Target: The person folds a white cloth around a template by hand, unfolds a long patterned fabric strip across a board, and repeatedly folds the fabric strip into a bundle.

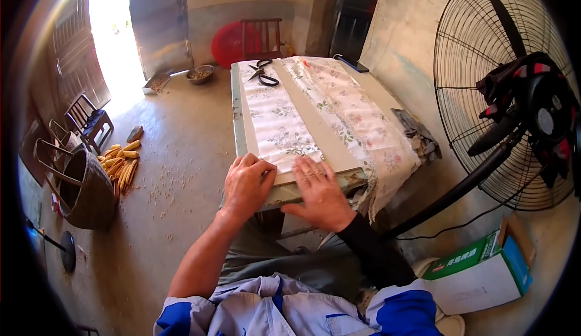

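A strip of white floral fabric (275,112) lies lengthwise on a pale board (330,139) on the table. My left hand (247,182) is closed at the strip's near left corner, its thumb and fingers pinching the edge there. Beside it, my right hand (321,194) lies flat with fingers stretched out, the fingertips on the strip's near end. Black-handled scissors (263,75) rest on the far end of the strip. To the right, a wider piece of floral fabric (369,118) with a frayed edge hangs over the table's near corner.
A large black fan (508,88) stands at the right, near a green and white box (478,269). A phone (351,64) and a grey cloth (417,133) lie along the table's right side. Corn cobs (121,163) and a woven basket (88,188) are on the floor at left.
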A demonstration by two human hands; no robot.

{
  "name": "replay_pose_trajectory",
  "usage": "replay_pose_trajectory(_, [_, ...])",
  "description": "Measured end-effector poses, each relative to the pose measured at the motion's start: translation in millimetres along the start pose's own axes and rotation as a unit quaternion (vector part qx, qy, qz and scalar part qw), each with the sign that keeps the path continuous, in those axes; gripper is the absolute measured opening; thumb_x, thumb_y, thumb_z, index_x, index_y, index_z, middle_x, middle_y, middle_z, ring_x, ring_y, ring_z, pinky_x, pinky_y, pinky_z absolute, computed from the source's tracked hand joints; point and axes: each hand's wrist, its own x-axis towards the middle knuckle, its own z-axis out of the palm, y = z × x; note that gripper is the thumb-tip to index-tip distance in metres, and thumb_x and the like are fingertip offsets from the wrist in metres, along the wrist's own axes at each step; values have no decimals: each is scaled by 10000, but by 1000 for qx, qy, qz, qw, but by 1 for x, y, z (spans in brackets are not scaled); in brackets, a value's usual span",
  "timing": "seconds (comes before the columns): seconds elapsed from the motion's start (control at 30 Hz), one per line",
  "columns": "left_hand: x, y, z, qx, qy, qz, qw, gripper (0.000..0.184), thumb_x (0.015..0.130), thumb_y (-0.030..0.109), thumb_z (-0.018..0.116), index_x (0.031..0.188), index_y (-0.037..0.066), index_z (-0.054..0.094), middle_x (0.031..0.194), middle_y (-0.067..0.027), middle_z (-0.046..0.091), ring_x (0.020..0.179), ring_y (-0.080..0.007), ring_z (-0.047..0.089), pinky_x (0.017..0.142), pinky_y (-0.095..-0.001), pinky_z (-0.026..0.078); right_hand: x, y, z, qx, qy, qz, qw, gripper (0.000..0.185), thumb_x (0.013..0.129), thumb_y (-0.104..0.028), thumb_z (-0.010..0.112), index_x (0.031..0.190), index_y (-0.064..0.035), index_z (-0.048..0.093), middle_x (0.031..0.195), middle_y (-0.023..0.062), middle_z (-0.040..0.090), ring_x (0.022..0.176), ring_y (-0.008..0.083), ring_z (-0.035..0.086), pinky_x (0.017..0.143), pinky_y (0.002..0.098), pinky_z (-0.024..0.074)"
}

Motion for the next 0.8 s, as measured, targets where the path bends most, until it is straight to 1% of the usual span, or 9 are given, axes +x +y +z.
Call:
replay_pose_trajectory(0.13, [0, 3, -3, 6, -10, 1, 1000, 112, 917, 183, 770, 976, 101, 817, 980, -100, 695, 1037, -326, 662, 925, -442, 538, -15, 28, -10, -32, -2, 36, 999, 986, 958, -714, 614, 1526, 84, 501, 1602, 245, 503, 1534, 356, 426, 1236, 561, 290])
replay_pose_trajectory(0.3, [3, 7, -12, 48, -40, 25, 998, 140, 905, 183, 773, 1004, 88, 798, 1050, -104, 684, 1065, -333, 653, 949, -459, 528, -17, 29, -12, -32, -11, 42, 999, 963, 952, -687, 648, 1526, 71, 495, 1612, 228, 494, 1541, 355, 413, 1243, 556, 279])
replay_pose_trajectory(0.37, [3, 23, -18, 84, 17, 79, 993, 197, 876, 180, 794, 1036, 67, 776, 1087, -109, 673, 1065, -343, 649, 956, -464, 526, -16, 27, -11, -34, -9, 44, 998, 962, 943, -682, 664, 1521, 69, 499, 1611, 225, 494, 1538, 353, 416, 1239, 553, 282])
replay_pose_trajectory(0.4, [3, 35, -21, 103, 45, 105, 988, 230, 862, 179, 805, 1052, 56, 765, 1105, -111, 668, 1065, -348, 647, 959, -466, 525, -15, 26, -12, -26, -5, 45, 999, 925, 946, -640, 683, 1522, 60, 501, 1610, 223, 495, 1540, 354, 415, 1237, 556, 282])
replay_pose_trajectory(0.5, [1, 65, -8, -21, 52, 184, 981, 346, 804, 150, 846, 1105, 25, 730, 1168, -129, 669, 1134, -361, 639, 1004, -493, 522, -18, 27, -13, -19, -11, 44, 999, 795, 953, -491, 724, 1505, 43, 523, 1605, 223, 499, 1538, 354, 421, 1223, 570, 292])
replay_pose_trajectory(0.6, [5, 75, 26, -31, -37, 220, 974, 591, 940, 376, 754, 1358, -31, 659, 1445, -231, 624, 1403, -422, 539, 1201, -502, 401, -20, 32, -7, -23, -17, 32, 999, 662, 941, -324, 719, 1472, 39, 561, 1603, 224, 502, 1531, 348, 434, 1205, 591, 310])
replay_pose_trajectory(0.67, [8, 69, 38, -19, -116, 152, 981, 741, 974, 501, 685, 1447, -60, 581, 1539, -268, 542, 1491, -432, 450, 1257, -503, 324, -20, 35, -6, 5, 4, 19, 1000, 638, 920, -252, 700, 1475, 29, 557, 1608, 216, 498, 1535, 346, 433, 1204, 600, 307])
replay_pose_trajectory(0.7, [9, 67, 41, -14, -155, 119, 981, 818, 991, 563, 651, 1491, -74, 541, 1587, -286, 501, 1534, -436, 406, 1286, -504, 286, -18, 35, -4, -22, 10, 23, 999, 657, 926, -268, 708, 1488, 28, 538, 1602, 207, 507, 1528, 345, 439, 1204, 585, 314])
replay_pose_trajectory(0.8, [1, 47, 34, 54, -178, 119, 975, 957, 983, 654, 617, 1537, -110, 460, 1630, -310, 432, 1575, -435, 341, 1310, -501, 238, -20, 36, -4, -36, 9, 19, 999, 715, 954, -350, 698, 1528, 24, 496, 1625, 214, 477, 1522, 367, 447, 1215, 575, 316])
